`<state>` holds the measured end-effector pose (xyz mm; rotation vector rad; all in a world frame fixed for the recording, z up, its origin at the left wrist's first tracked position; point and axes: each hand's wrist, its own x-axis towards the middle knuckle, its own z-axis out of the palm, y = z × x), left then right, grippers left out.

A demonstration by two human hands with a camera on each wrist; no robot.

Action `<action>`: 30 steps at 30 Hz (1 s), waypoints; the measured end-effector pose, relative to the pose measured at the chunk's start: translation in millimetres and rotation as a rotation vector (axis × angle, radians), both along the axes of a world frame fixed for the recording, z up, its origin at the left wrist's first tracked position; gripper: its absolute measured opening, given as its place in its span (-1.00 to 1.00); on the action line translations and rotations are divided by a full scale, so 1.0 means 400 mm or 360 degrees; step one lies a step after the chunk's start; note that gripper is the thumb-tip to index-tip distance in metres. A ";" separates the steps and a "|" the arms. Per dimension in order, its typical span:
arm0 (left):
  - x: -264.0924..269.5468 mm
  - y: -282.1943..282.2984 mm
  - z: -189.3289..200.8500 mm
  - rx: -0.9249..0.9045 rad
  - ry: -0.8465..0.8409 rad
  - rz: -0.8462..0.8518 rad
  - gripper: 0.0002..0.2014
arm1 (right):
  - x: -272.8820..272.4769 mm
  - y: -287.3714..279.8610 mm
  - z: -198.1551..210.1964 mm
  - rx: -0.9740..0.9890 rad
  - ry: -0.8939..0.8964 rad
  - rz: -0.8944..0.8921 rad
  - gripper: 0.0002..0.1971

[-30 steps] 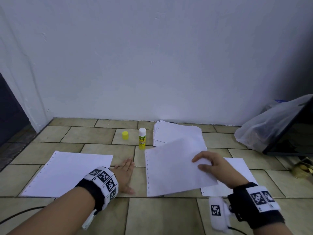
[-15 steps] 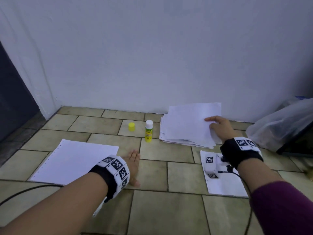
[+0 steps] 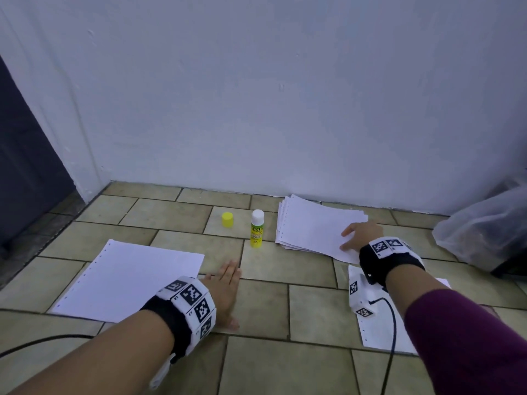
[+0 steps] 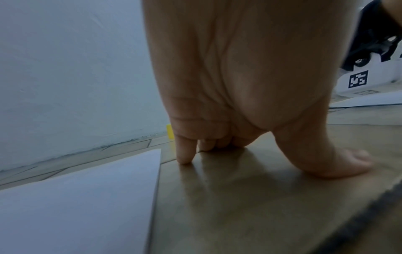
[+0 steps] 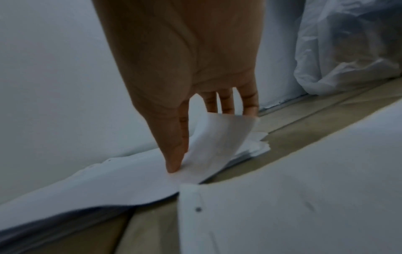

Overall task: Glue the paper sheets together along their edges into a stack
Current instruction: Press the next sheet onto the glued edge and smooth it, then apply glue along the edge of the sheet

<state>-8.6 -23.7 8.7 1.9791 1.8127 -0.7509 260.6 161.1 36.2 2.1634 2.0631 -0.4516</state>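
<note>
A pile of white paper sheets (image 3: 313, 226) lies near the wall, right of centre. My right hand (image 3: 360, 235) rests on its near right corner. In the right wrist view the thumb (image 5: 174, 154) presses on the top sheet (image 5: 222, 137), whose edge curls up between thumb and fingers. My left hand (image 3: 225, 289) lies flat on the tiled floor beside a single sheet (image 3: 128, 277), holding nothing. An uncapped glue stick (image 3: 257, 229) stands left of the pile, and its yellow cap (image 3: 227, 219) sits beside it.
Another single sheet (image 3: 379, 332) lies under my right forearm, with a black cable (image 3: 395, 320) across it. A clear plastic bag (image 3: 484, 229) sits at the far right against the wall. A dark doorway (image 3: 25, 166) is at the left.
My right hand carried a sheet from the middle of the floor back to the pile by the wall and lowered it onto the top. The left hand stayed flat on the floor.
</note>
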 end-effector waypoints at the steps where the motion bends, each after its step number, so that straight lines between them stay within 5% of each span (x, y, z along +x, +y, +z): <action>1: 0.002 0.000 0.003 0.0000 0.0001 0.0001 0.05 | -0.006 -0.001 0.005 -0.0024 -0.0102 0.0032 -0.51; 7: 0.002 -0.002 0.015 -0.0019 -0.0012 0.0000 0.05 | -0.028 -0.024 0.055 -0.0002 -0.0511 0.0287 -0.58; 16: -0.004 -0.005 0.018 -0.0022 -0.0086 -0.0007 0.03 | 0.056 -0.255 0.050 -0.0434 -0.0290 0.0492 0.13; 26: -0.035 -0.018 0.008 0.0129 -0.0279 -0.0036 0.02 | 0.079 -0.341 0.017 -0.0595 -0.0275 0.0577 0.12; 30: -0.084 -0.012 0.053 0.0353 -0.0596 0.0101 -0.24 | 0.084 -0.340 0.015 -0.0560 -0.0263 0.0579 0.12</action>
